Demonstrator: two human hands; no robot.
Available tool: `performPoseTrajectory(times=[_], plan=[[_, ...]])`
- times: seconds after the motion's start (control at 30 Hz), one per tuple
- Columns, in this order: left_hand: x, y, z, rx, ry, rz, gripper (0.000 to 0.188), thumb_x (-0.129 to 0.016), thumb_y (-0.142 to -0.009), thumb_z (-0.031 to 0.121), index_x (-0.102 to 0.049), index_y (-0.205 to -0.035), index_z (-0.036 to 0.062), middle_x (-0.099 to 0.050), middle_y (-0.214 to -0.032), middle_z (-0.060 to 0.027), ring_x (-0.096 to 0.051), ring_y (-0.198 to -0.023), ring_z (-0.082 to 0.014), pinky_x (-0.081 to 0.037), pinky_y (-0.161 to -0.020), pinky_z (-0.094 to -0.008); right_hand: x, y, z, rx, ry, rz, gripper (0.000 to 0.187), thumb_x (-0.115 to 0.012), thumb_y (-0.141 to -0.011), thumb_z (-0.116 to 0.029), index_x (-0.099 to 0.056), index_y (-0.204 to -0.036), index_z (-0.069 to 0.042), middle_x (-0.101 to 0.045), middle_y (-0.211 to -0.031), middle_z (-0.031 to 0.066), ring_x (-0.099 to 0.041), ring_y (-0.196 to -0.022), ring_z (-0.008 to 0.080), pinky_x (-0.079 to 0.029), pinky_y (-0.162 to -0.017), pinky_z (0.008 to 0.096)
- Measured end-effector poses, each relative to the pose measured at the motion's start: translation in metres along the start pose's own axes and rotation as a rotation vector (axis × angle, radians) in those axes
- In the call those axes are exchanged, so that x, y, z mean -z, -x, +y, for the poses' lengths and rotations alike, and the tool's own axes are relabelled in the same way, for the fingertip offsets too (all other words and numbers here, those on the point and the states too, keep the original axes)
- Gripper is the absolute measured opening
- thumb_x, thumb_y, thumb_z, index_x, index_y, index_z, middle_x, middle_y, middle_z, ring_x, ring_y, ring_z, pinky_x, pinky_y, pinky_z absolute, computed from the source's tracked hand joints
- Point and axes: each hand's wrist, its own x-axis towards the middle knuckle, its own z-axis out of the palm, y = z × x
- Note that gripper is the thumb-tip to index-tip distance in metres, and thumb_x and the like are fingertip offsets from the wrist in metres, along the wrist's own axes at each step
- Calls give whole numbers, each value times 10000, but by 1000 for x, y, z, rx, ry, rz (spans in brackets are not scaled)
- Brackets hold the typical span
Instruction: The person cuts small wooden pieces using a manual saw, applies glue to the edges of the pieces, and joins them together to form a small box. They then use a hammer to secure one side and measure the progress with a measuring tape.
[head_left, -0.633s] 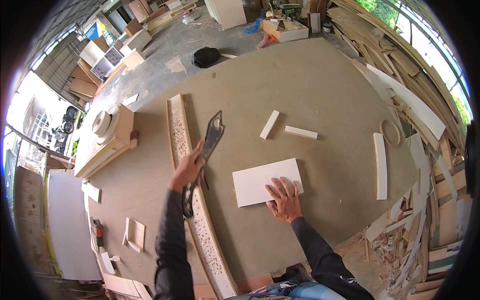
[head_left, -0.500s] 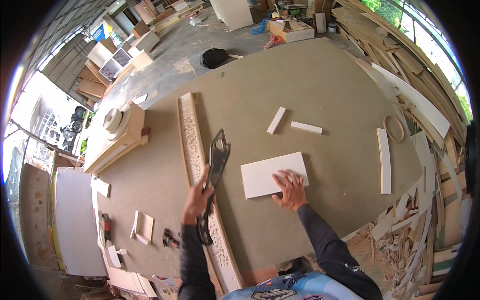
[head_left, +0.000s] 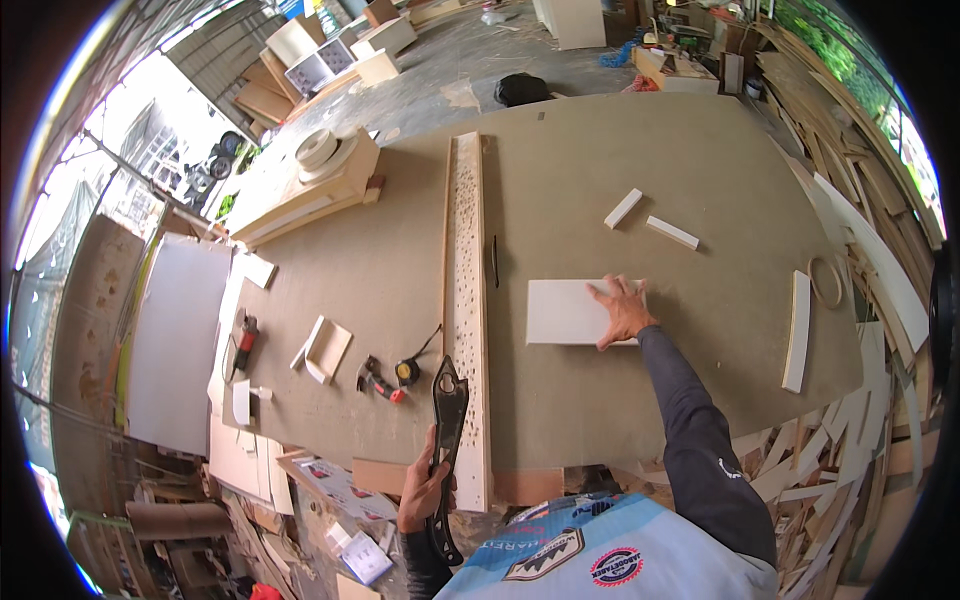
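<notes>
My left hand (head_left: 424,492) grips a black hand saw (head_left: 447,440) by its handle, low at the table's near edge, its blade pointing away over a long pale plank (head_left: 467,300) that runs across the table. My right hand (head_left: 622,312) lies flat, fingers spread, on the right end of a white rectangular board (head_left: 570,312) lying on the brown worktable (head_left: 620,160). A thin dark pencil (head_left: 494,262) rests between the plank and the white board.
Two small white strips (head_left: 623,208) (head_left: 671,232) lie beyond the board, a longer white strip (head_left: 796,330) and a ring (head_left: 826,282) at the right. A tape measure (head_left: 406,372), a red-handled tool (head_left: 382,384) and small offcuts (head_left: 326,346) lie left of the plank. Wood scraps pile along the right edge.
My left hand has pulled the saw back toward me, down to the table's near edge. My right hand stays on the white board. The view has shifted back.
</notes>
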Motion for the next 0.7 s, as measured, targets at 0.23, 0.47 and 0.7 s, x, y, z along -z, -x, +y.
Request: performPoseTrajectory(times=[0.23,0.47,0.7], plan=[[-15,12,-3,-22,-253,-42,759,-461,-967,26,-189,-1663,165,-608,-701,-104,-588,-475,-196,-534,-479,-376,-27,19,-93,165,64,-115,1354,-919,-417,-545,-351,-1619,-288,-253,-1660,256,-171,-1549,484,-81,-1098,873],[-27,-1,-7,-78,-457,-134,778,-475,-934,57,-174,-1650,105,-634,-696,-230,-644,-536,-331,-539,-582,-487,-60,26,-102,206,7,90,941,-850,-648,-567,-565,-1485,-246,-320,-1661,158,-184,-1565,417,-51,-1109,871],[-33,-43,-28,-270,-813,-112,763,-491,-888,31,-228,-1603,0,-635,-785,-365,-640,-703,-526,-498,-741,-612,-106,57,-136,51,14,374,514,-589,-997,-396,-558,-1486,-241,-369,-1657,34,-191,-1571,383,-9,-1090,894]])
